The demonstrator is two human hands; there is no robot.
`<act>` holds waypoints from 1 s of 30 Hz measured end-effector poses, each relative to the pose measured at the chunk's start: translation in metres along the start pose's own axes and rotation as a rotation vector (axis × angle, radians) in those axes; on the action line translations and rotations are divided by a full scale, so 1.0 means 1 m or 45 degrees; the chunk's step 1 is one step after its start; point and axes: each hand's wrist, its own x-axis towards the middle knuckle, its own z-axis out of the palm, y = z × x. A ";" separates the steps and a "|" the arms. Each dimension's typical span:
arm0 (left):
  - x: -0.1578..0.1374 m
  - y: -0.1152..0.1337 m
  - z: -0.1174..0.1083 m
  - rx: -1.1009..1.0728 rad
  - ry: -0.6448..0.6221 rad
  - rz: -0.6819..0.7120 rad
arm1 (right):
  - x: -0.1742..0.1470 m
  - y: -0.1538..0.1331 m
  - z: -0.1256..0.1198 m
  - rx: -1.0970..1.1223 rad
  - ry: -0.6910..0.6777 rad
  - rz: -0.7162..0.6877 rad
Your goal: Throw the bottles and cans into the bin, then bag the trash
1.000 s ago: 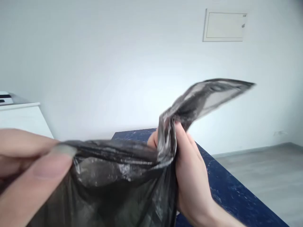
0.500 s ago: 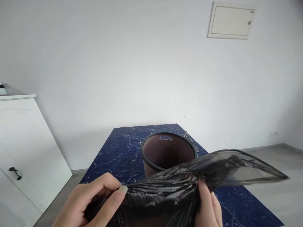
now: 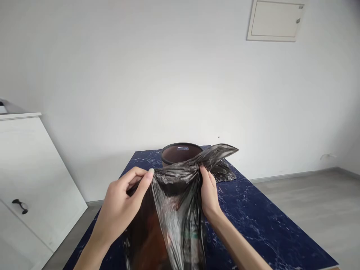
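Both hands on the bag, nothing else held. Left hand [image 3: 123, 198] pinches the upper left corner between thumb and fingers. Right hand [image 3: 209, 193] grips the film bunched at the upper right, with a flap [image 3: 223, 150] sticking out past it, up and to the right. Top edge is creased between the two grips; the bag [image 3: 174, 212] hangs below in long folds, over the table [image 3: 244, 221]. Its bottom is out of my view, so can't tell if it touches down. An orange-brown patch [image 3: 154, 242] and a green patch [image 3: 194, 235] show through (contents or just what's behind, can't say from my end).

Bin [image 3: 180, 154] stands upright beyond the bag, near the table's far edge, near side hidden. Loose film [image 3: 223, 173] lies right of it, by the table's right edge (separate piece or not, unclear).

On the hold: film looks thin, so I'd pinch broad, pads not nails. Even tension along the top, hands level, small moves; a hard tug at the right-hand bunch could split it. I'd gather the flap into the right grip before loading that side, and watch the bin's rim, since a wide swing forward could knock it
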 end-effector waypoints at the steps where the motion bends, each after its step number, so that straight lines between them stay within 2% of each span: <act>1: 0.005 0.000 0.001 0.000 0.031 0.018 | 0.005 -0.004 0.004 0.022 0.013 0.041; 4: 0.014 -0.004 0.004 0.005 0.040 0.077 | 0.016 -0.014 0.003 0.089 -0.004 0.093; 10: 0.004 -0.023 0.005 0.039 -0.193 0.124 | 0.011 -0.032 -0.037 0.210 0.016 0.054; 13: -0.006 -0.035 0.001 0.105 -0.309 0.069 | 0.001 -0.046 -0.054 0.298 -0.134 0.084; 15: -0.010 -0.044 -0.004 0.139 -0.389 0.020 | -0.004 -0.056 -0.061 0.365 -0.266 0.178; 17: -0.012 -0.051 -0.010 0.165 -0.438 -0.013 | -0.006 -0.065 -0.066 0.466 -0.313 0.276; 20: -0.013 -0.060 -0.018 0.186 -0.434 -0.006 | -0.008 -0.074 -0.069 0.743 -0.291 0.329; 23: -0.013 -0.061 -0.018 0.147 -0.380 0.020 | -0.010 -0.080 -0.067 0.961 -0.370 0.362; 27: -0.011 -0.049 -0.008 -0.056 -0.245 -0.023 | -0.014 -0.086 -0.061 0.866 -0.409 0.357; 30: -0.008 -0.036 0.000 -0.345 -0.275 -0.192 | -0.014 -0.091 -0.059 0.762 -0.422 0.325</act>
